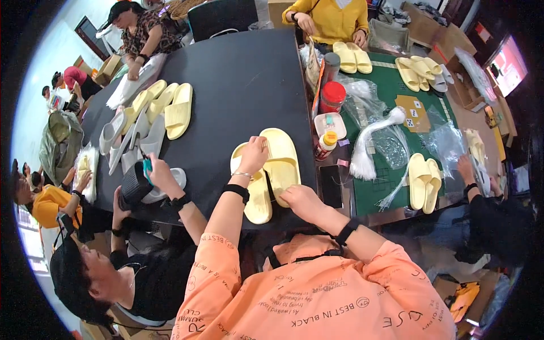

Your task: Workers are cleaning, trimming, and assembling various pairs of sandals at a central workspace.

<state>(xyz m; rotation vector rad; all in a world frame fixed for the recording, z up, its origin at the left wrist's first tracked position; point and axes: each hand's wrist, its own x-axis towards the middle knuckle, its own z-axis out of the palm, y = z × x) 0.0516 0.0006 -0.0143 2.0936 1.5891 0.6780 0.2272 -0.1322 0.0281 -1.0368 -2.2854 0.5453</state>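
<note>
A pair of pale yellow slippers lies in front of me on the dark table: the left slipper (258,204) and the right slipper (283,173). My left hand (253,158) is closed at their straps, fingertips at the inner side where the two meet. It hides much of the left slipper's strap. At the right slipper's heel, my right hand (303,203) pinches the edge with bent fingers. Whether something thin is also between those fingers, I cannot tell. The heels stand apart, with a dark gap between them.
Grey and yellow slippers (150,139) are heaped to the left, near a co-worker's hand holding a dark slipper (135,184). On the right are a phone (330,186), a red-lidded jar (332,96), a glue bottle (326,144), white strings (368,147) and a green mat (374,190) bearing more slippers.
</note>
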